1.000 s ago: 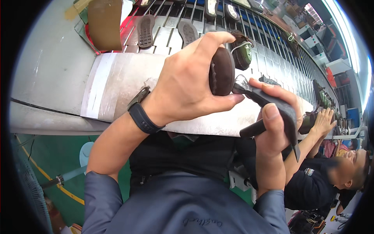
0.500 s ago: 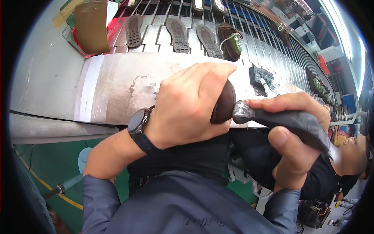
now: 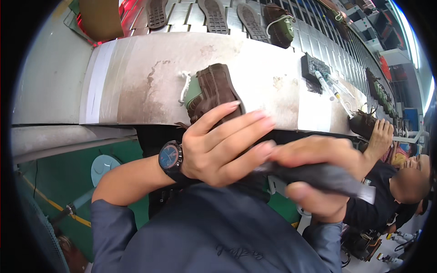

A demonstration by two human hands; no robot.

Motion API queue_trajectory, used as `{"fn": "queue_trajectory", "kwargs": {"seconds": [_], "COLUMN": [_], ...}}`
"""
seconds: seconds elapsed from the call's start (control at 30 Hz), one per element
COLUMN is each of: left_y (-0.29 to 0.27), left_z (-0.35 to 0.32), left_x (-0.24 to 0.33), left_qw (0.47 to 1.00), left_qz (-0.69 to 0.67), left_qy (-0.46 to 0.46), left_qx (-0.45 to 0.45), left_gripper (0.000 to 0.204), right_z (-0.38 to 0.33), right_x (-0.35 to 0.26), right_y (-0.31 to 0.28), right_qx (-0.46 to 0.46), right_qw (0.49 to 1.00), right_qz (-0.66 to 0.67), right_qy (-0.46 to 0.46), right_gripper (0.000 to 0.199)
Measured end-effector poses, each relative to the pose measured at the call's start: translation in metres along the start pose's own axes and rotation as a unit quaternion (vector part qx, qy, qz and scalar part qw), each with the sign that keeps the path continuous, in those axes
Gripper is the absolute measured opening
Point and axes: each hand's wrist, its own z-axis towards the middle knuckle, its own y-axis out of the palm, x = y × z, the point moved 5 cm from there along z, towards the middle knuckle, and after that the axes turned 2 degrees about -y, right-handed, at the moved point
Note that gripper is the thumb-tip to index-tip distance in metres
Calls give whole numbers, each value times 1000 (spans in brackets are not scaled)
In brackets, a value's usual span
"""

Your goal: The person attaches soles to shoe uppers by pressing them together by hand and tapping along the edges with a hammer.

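Metal conveyor [image 3: 183, 16] beyond pale worktop [image 3: 268, 88]; left hand [image 3: 218, 148] closed round shoe [image 3: 215, 86], right hand [image 3: 337, 157] round tool [image 3: 321, 178]

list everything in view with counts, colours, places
worktop: one, whitish, centre
conveyor: one, silver, beyond worktop
soles: three, brownish, on conveyor
laced shoe: one, brown and green, right of soles
block: one, black, worktop's right
syringes: at least two, clear, beside block
board: one, brown, upper left
standing fan: one, pale blue, lower left
nearest co-worker: one, dark shirt, right
brown shoe: one, dark, at co-worker's hand
hand tool: one, blackish, right of centre
held shoe: one, brown and green, near edge
wristwatch: one, black, left wrist
left hand: one, bare, on held shoe
right hand: one, bare, around hand tool
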Motion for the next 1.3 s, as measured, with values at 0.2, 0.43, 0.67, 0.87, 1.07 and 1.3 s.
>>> {"fn": "queue_trajectory", "kwargs": {"seconds": [0.2,0.43,0.67,0.87,1.07,1.3], "left_y": [21,21,21,18,22,23], "left_z": [-105,-108,-110,-99,-105,-100], "left_x": [-30,-28,-26,-38,-43,-44], "left_qw": [979,979,976,969,977,979], "left_qz": [107,104,118,161,134,139], "left_qy": [-169,-177,-181,-166,-145,-135], "left_qx": [30,-15,-32,-85,-76,-69], "left_gripper": [84,103,104,112,113,105], "right_z": [-20,12,38,90,110,110], "right_x": [87,148,154,180,187,180], "right_y": [26,-9,37,72,82,83], "right_qx": [112,106,181,284,363,331], "right_qw": [983,860,979,952,902,923], "right_qz": [-78,-496,-91,106,228,189], "right_qy": [121,63,38,42,47,60], "right_gripper": [27,33,26,51,52,60]}}
